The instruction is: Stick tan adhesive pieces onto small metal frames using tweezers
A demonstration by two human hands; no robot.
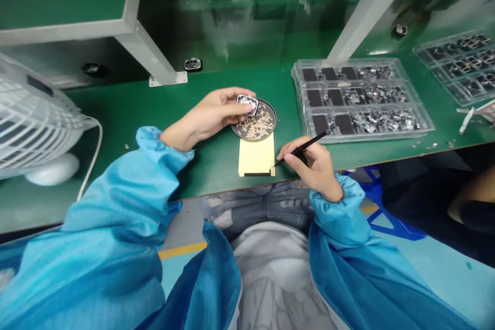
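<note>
My left hand (211, 115) pinches a small square metal part (247, 104) just above a round dish (266, 126) holding several tiny dark pieces. My right hand (313, 162) grips black tweezers (299, 149), their tip pointing left at the lower right corner of a pale yellow sheet (256, 154). A thin black strip (257, 174) lies along the sheet's near edge. Both sleeves are blue.
A clear plastic tray (363, 100) of small dark and metal parts sits right of the dish; a second tray (462, 64) lies far right. A white fan (34, 118) stands at left. Grey frame legs (149, 54) rise behind. Another person's arm (469, 201) shows at right.
</note>
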